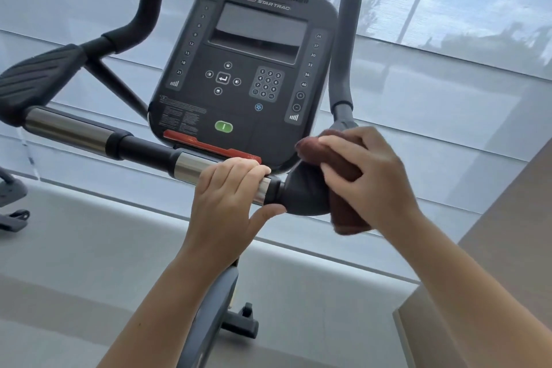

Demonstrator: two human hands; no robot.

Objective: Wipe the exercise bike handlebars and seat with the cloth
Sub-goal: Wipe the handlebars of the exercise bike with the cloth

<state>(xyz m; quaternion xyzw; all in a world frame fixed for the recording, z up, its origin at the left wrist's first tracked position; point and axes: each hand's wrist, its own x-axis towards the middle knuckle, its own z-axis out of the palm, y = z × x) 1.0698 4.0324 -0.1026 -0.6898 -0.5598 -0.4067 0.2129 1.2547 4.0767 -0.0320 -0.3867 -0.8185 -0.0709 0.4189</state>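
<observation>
- Your console (239, 110) reads "STAR TRAC" at its 12 o'clock edge.
- At 9 o'clock you see a column: 1, 3, 6, 9, 12, 15, 18, 21.
- At 3 o'clock: 24, 27, 30, 33, 36, 40.
- The keypad (266, 83), toward 4 o'clock, shows 1–9 and 0.
- The fine print at 7 o'clock is too small to read.

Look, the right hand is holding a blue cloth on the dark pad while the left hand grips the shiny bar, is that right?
Nearly. The cloth is brown, not blue, as the head view shows. The rest holds: the right hand holds it on the dark pad while the left hand grips the shiny bar.
</observation>
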